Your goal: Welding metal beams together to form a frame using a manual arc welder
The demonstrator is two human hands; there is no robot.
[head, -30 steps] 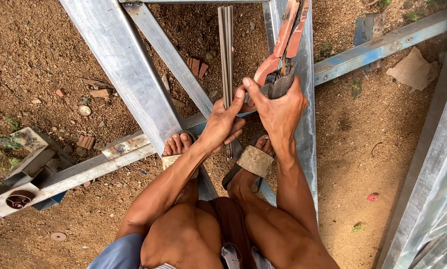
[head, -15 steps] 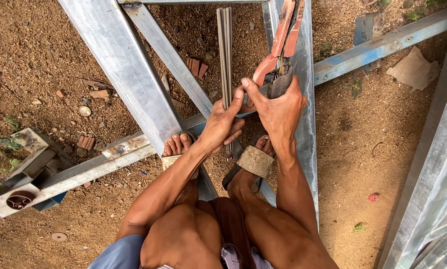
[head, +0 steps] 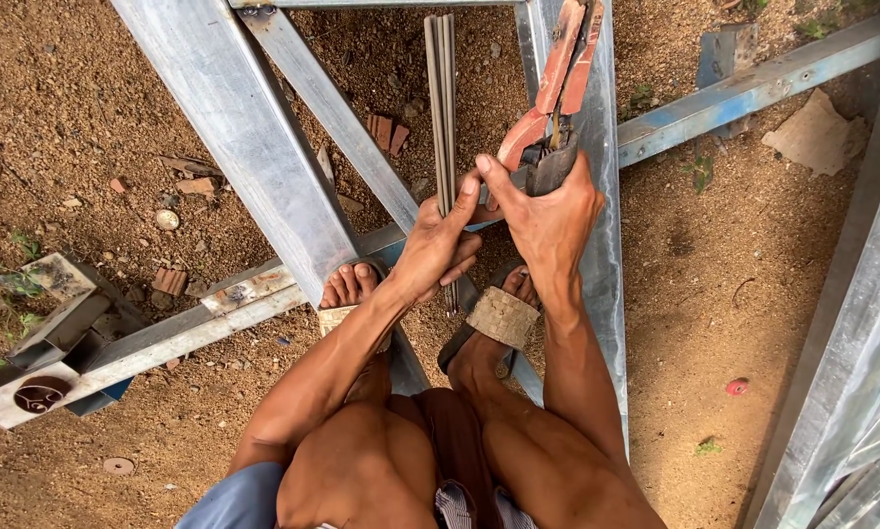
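Right hand grip closed round red-handled electrode holder, left hand pinching a welding rod just beside it, rod's long axis pointing away over steel frame, above dirt ground.

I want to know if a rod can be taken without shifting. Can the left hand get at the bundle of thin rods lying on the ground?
Probably yes. The left hand already lies against the near end of the rods, and nothing sits between them; the right hand is busy with the red-handled tool.

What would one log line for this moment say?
left hand: touching welding rods | right hand: holding red electrode holder | squatting on steel frame
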